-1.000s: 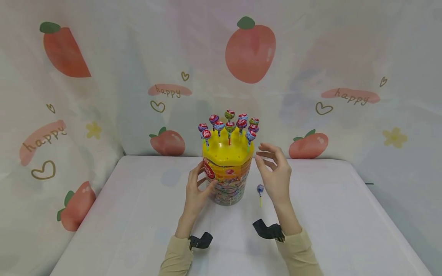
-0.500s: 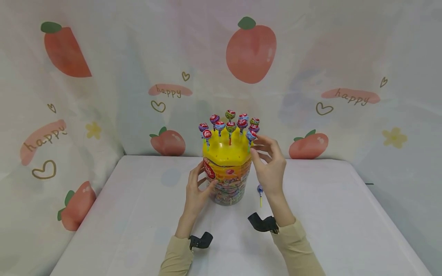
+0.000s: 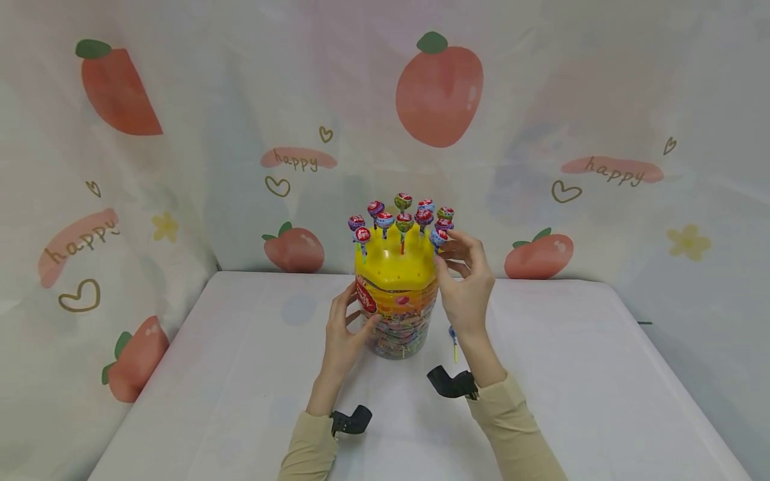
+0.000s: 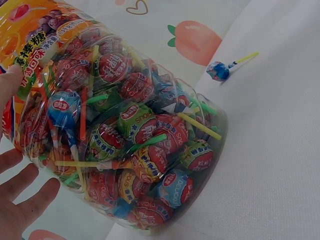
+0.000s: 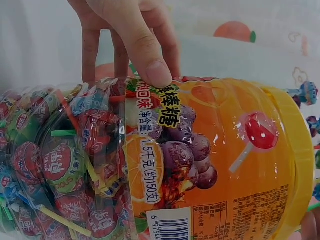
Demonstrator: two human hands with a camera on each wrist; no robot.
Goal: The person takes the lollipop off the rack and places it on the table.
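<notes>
A clear plastic candy jar (image 3: 402, 327), full of wrapped lollipops, stands upright on the table under a yellow lid (image 3: 394, 264). Several lollipops (image 3: 404, 222) are stuck upright in this lid. My left hand (image 3: 345, 341) grips the jar's left side, thumb across the label (image 5: 220, 150) in the right wrist view. My right hand (image 3: 469, 287) is at the lid's right edge, thumb and forefinger pinching a blue-wrapped lollipop (image 3: 438, 237) that stands there. Most of that hand lies outside the right wrist view. Another lollipop (image 4: 218, 71) with a yellow stick lies on the table.
The table wears a white cloth (image 3: 240, 387), and a curtain (image 3: 361, 87) printed with peaches hangs close behind and at the sides. Each wrist carries a black camera mount (image 3: 452, 382). The loose lollipop is partly covered by my right wrist in the head view.
My right hand has moved left from beside the jar to the lollipop at the lid's right edge. The left hand stays on the jar.
</notes>
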